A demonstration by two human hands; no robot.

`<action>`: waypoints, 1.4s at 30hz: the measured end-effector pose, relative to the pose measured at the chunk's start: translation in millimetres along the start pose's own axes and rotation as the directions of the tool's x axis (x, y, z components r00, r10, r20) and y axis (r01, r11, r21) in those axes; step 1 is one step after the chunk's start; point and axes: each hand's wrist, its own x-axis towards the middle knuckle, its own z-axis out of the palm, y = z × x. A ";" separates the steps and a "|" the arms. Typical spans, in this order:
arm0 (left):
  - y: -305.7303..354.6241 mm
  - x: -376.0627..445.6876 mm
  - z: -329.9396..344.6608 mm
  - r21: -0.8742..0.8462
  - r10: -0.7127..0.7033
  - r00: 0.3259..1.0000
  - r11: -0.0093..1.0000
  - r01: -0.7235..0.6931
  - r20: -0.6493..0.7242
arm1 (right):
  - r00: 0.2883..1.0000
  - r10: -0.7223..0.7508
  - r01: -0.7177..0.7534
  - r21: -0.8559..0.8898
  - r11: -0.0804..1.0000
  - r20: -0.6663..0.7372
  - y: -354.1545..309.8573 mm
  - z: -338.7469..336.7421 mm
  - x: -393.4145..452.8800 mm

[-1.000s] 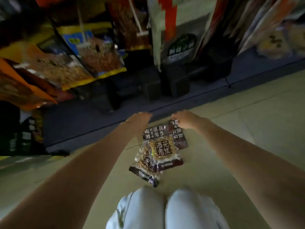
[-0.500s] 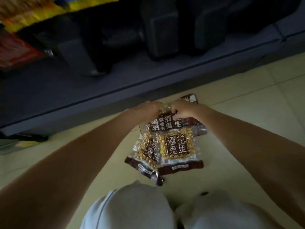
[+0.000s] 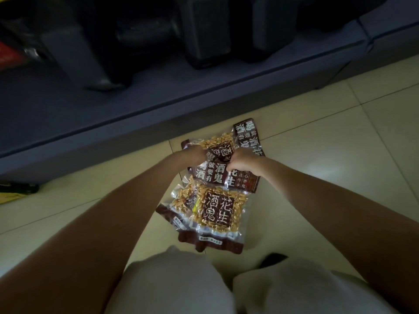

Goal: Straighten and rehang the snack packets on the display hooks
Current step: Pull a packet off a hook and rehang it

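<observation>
Several clear peanut packets with dark brown labels lie in a loose pile on the pale tiled floor. The nearest packet [image 3: 215,211] faces up in front of my knees. A second packet [image 3: 181,200] sticks out from under its left side. Another [image 3: 247,134] lies farthest, by the shelf base. My left hand [image 3: 192,154] and my right hand [image 3: 243,163] pinch the brown top strip of the front packet, with a further packet [image 3: 217,146] showing between them. No display hooks are in view.
The grey base shelf [image 3: 204,91] of the display runs across the top, with dark boxy objects [image 3: 204,35] on it. Tiled floor [image 3: 340,143] extends right. My knees in light trousers [image 3: 181,286] fill the bottom edge. A dark item [image 3: 18,188] lies at left.
The view has dropped from the hanging packets to the floor and come closer. Both hands went from hovering over the pile to gripping the top strip of the front packet.
</observation>
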 end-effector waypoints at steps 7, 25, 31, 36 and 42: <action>18.0 -13.0 -13.1 -0.405 0.030 0.996 0.912 -0.062 -0.085 | 0.999 -0.010 0.020 0.220 0.975 -0.046 13.6 4.0 -14.9; 84.1 9.8 -30.0 0.226 0.165 0.981 0.964 -0.140 -0.098 | 0.982 0.161 -0.104 0.422 0.900 -0.103 38.1 -77.0 22.7; 90.2 11.2 -25.3 0.404 0.451 0.868 0.848 -0.343 -0.209 | 0.961 0.076 0.021 0.346 0.938 -0.266 28.5 -67.0 28.0; 103.2 5.2 -31.2 0.466 0.514 0.834 0.799 -0.380 -0.202 | 0.897 -0.208 0.242 0.039 0.970 -0.391 16.0 -79.7 9.9; 127.1 -6.8 -40.7 0.601 0.430 0.877 0.766 -0.228 -0.214 | 0.830 -0.401 0.334 -0.230 0.914 -0.387 16.2 -90.4 -20.4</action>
